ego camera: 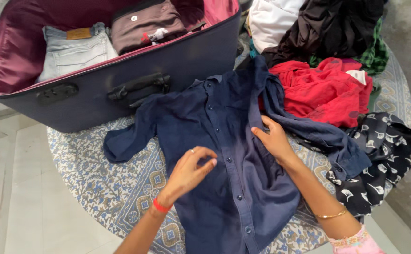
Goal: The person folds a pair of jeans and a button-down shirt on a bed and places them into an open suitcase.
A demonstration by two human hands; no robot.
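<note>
Beside the open suitcase (97, 80), your left hand (189, 171) hovered loose-fingered, gripping nothing, over the navy shirt (215, 141) spread on the patterned cloth (102, 183). Your right hand (274, 138) pressed flat, empty, and its sleeve risked snagging the red garment (323, 91).

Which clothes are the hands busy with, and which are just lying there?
Being handled:
navy shirt, spread flat with its buttons up
left hand and right hand, both resting on it

Just lying about:
red garment
black patterned cloth
black clothes
white cloth
open suitcase holding folded jeans and a brown garment
</note>
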